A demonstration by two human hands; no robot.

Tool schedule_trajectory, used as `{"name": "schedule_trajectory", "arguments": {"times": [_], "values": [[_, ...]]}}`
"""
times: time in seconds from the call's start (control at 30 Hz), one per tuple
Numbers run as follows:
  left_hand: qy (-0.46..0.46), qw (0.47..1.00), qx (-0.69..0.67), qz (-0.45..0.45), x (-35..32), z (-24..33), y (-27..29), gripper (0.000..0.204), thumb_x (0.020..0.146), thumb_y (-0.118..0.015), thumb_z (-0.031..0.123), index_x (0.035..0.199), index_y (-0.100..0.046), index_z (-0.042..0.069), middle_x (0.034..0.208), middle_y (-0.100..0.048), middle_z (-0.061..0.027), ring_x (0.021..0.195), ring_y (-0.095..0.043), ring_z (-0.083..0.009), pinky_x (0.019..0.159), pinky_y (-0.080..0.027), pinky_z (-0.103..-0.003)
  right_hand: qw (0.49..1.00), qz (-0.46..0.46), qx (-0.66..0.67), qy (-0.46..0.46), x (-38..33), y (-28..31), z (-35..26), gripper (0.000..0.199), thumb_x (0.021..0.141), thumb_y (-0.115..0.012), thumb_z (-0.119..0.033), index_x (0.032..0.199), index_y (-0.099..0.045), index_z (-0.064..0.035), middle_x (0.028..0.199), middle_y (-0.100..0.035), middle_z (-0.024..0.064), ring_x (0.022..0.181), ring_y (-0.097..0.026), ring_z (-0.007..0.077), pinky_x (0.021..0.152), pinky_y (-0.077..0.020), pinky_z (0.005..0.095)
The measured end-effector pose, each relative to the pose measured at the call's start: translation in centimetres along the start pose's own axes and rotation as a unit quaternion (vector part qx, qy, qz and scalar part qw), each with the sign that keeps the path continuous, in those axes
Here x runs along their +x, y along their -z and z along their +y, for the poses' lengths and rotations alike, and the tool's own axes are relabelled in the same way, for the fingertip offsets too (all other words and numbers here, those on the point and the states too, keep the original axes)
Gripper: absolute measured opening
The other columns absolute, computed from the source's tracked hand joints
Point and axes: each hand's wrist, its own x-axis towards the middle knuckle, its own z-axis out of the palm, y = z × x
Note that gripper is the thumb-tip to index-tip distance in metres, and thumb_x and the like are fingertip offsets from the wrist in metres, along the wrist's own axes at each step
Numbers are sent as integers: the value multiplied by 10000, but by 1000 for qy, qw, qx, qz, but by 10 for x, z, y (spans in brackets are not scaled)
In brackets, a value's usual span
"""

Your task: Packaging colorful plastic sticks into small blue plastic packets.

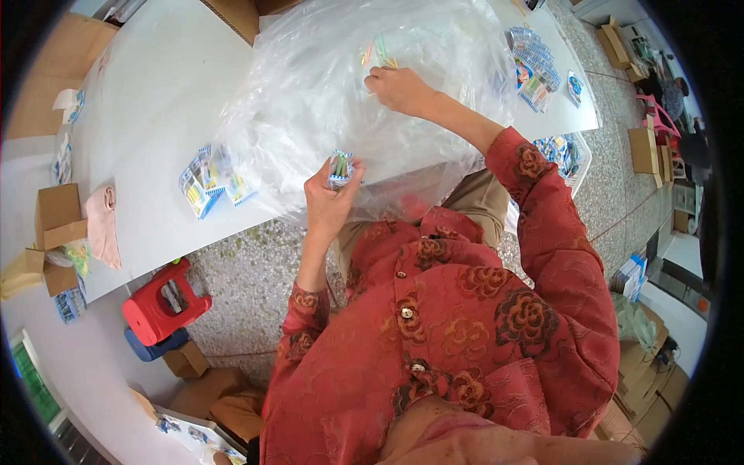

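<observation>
My left hand (329, 203), at centre frame, pinched a small blue-and-white packet (340, 168) between thumb and fingers. My right hand (399, 89), upper centre, lay curled on the big clear plastic bag (310, 85), fingertips at some coloured sticks (378, 54) inside; I could not tell whether it gripped them. More packets (208, 182) lay left on the white table (147, 101).

right hand (399, 89) fingertips: buried in clear plastic bag (310, 101) | coloured sticks (377, 53) inside: blurred through film
</observation>
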Motion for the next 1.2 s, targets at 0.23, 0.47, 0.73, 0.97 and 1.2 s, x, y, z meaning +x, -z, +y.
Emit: {"name": "schedule_trajectory", "arguments": {"times": [0.23,0.47,0.73,0.97,1.2], "values": [[6,1000,0,-17,1,-2,2,177,804,-671,114,928,-648,-10,774,-666,-50,706,-569,-63,658,-471,-242,983,96,125,-96,21,22,45,80,787,-515,-101,835,-575,-80,756,-625,87,720,-617,292,631,-493,402],[12,1000,-2,-13,0,1,5,155,817,-658,82,924,-637,-27,797,-656,-51,747,-584,-84,678,-476,-240,940,15,291,-180,52,40,67,118,773,-543,-53,876,-591,-83,745,-592,50,695,-577,220,667,-487,301],[35,999,7,-15,0,-3,7,133,830,-644,55,930,-630,-33,844,-659,-65,810,-615,-107,725,-484,-243,994,-58,-6,96,58,29,77,265,783,-497,12,988,-570,-140,984,-620,45,946,-586,262,783,-489,359],[19,1000,3,-24,2,-1,4,139,823,-658,92,911,-635,-14,784,-650,-46,740,-573,-86,676,-465,-244,978,-72,-129,147,63,29,81,142,835,-497,-91,964,-556,-80,1070,-612,92,1057,-560,254,846,-481,354],[28,999,21,-40,3,4,4,136,836,-647,84,922,-632,-21,834,-657,-63,815,-609,-109,721,-478,-254,981,-29,-84,171,63,23,85,84,797,-533,-84,874,-523,-51,910,-603,67,885,-595,273,731,-488,381]]}}
